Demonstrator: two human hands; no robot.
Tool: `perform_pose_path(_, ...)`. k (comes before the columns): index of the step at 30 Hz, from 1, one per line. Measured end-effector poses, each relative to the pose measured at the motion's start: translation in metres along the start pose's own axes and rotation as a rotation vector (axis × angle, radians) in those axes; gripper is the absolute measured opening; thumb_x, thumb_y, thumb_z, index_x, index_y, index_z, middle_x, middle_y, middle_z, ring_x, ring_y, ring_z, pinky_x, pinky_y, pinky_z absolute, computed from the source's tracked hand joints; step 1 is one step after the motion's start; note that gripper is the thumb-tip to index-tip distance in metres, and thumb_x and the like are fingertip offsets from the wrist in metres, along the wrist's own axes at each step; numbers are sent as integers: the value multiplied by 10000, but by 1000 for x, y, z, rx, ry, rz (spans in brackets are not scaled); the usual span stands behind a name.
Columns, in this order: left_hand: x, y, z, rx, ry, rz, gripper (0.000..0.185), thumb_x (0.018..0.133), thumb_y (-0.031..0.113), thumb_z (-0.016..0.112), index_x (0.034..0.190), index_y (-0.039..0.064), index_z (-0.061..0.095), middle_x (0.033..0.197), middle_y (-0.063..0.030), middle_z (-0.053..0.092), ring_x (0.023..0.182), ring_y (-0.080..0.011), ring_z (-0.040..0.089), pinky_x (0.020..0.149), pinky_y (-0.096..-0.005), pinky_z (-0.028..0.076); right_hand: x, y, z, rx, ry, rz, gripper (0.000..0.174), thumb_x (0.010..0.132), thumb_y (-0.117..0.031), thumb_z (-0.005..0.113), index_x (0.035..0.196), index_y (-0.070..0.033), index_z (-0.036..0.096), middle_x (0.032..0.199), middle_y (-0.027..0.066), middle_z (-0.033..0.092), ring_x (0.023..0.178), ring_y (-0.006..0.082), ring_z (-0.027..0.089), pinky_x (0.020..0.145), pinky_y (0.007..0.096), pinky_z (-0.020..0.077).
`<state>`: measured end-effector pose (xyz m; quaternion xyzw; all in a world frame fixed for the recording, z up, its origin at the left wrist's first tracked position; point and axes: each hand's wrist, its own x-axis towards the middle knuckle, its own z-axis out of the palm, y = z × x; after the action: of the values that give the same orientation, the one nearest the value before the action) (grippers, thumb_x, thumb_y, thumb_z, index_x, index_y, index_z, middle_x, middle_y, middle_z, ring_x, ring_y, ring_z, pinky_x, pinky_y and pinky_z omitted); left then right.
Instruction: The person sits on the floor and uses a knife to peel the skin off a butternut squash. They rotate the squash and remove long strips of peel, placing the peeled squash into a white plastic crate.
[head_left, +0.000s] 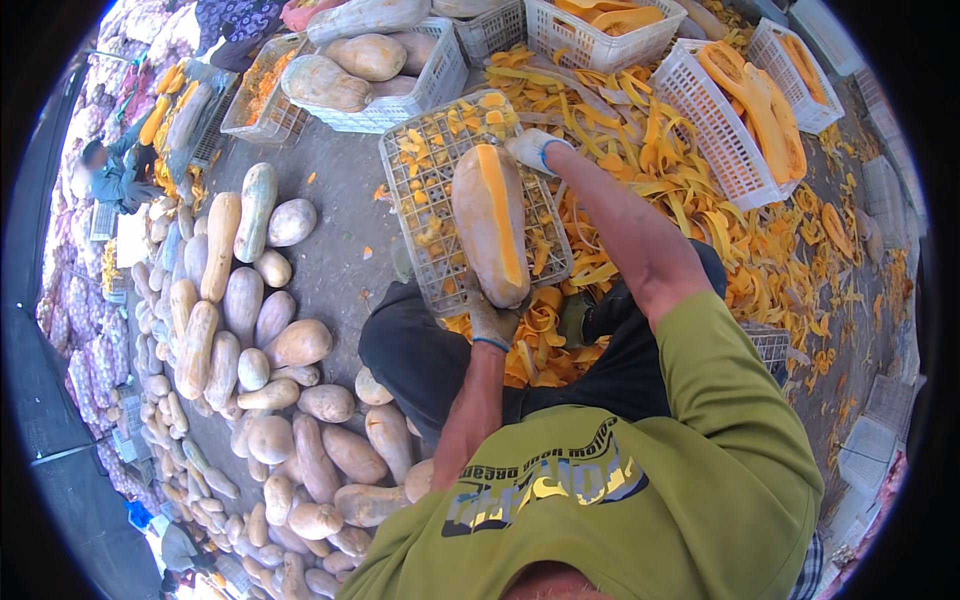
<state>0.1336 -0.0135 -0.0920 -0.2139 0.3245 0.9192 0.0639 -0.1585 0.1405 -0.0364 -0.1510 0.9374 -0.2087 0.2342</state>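
A large tan squash (469, 217) lies lengthwise over an upturned plastic crate (424, 259), with one long orange strip of its skin pared away. My left hand (491, 315), in a soiled work glove, holds the squash at its near end. At the far end is my right hand (534, 150) in a pale glove with a blue cuff, closed around something small, perhaps a peeler, mostly hidden by the fingers. Bits of orange flesh and peel stick to the crate's grid. Orange peelings (660, 165) are heaped beside the crate and between my legs.
Many unpeeled squashes (307, 345) cover the floor at left. Beyond the crate stands a white crate of whole squashes (427, 90). Crates of peeled, halved squash (701, 127) are at upper right. A person (116, 176) works at far left, near stacked net sacks (90, 322).
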Motion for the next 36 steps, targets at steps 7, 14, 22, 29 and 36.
perform_pose_path(7, 13, -14, -32, -208, 83, -117, 786, 989, 738, 642, 1564, 212, 538, 1509, -87, 614, 1333, -361, 621, 1006, -633, 568, -33, -10, 32, -254, 3, -122, 539, 1084, -359, 409, 1355, 5, 701, 1397, 251, 704, 1275, 424, 688, 1076, 504, 541)
perform_pose_path(14, -2, -25, -4, -114, 85, -189, 700, 1135, 630, 392, 1574, 97, 506, 1502, -101, 625, 1306, -298, 639, 1065, -486, 554, -126, 22, 80, 255, 377, 324, 607, 1113, -431, 362, 1286, 43, 699, 1199, 362, 729, 1176, 487, 715, 1030, 571, 554)
perform_pose_path(22, 20, -32, -22, -261, 38, -96, 742, 1002, 704, 633, 1522, 179, 570, 1459, -96, 655, 1307, -343, 644, 1058, -591, 577, -269, -79, 111, 290, 233, 133, 505, 1100, -424, 435, 1176, 5, 690, 1067, 345, 745, 1010, 526, 729, 944, 618, 564)
perform_pose_path(29, 39, -10, -28, -354, 23, -157, 787, 1001, 723, 542, 1545, 155, 535, 1446, -124, 618, 1279, -388, 623, 993, -616, 567, -291, -70, 121, 66, 161, 7, 438, 1083, -314, 476, 1254, 42, 666, 1140, 332, 729, 1039, 495, 743, 942, 569, 592)
perform_pose_path(36, 23, -12, -3, -248, 86, -89, 787, 998, 671, 687, 1564, 152, 515, 1507, -96, 612, 1346, -379, 604, 1001, -646, 570, -49, -52, -30, -8, 127, 45, 580, 1061, -444, 446, 1311, -5, 730, 1411, 315, 666, 1298, 466, 660, 1097, 547, 522)
